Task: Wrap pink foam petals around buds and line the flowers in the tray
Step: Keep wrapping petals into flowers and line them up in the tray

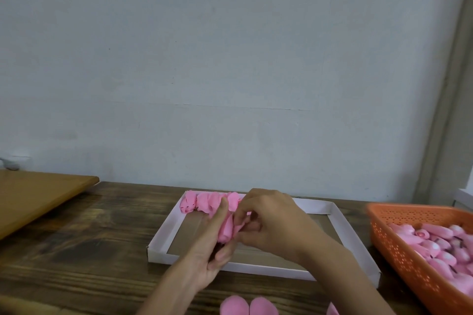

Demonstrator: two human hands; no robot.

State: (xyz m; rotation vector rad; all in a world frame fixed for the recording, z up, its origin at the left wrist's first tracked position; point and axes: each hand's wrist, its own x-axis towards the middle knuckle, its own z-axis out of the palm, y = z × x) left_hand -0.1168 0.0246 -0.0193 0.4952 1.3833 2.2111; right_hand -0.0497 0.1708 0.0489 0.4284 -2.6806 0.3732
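Pink foam flower [227, 227], held above tray [343, 233] | step: petal mid-wrap | hands: left hand [210, 250] grips bud base, right hand [271, 222] pinches petal edge | finished flowers [204, 202] line far wall | next: probably snug closure, then placement beside row.

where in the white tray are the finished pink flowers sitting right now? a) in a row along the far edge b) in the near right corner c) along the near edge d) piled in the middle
A: the flowers lie in a row against the far wall of the tray, at its left end.
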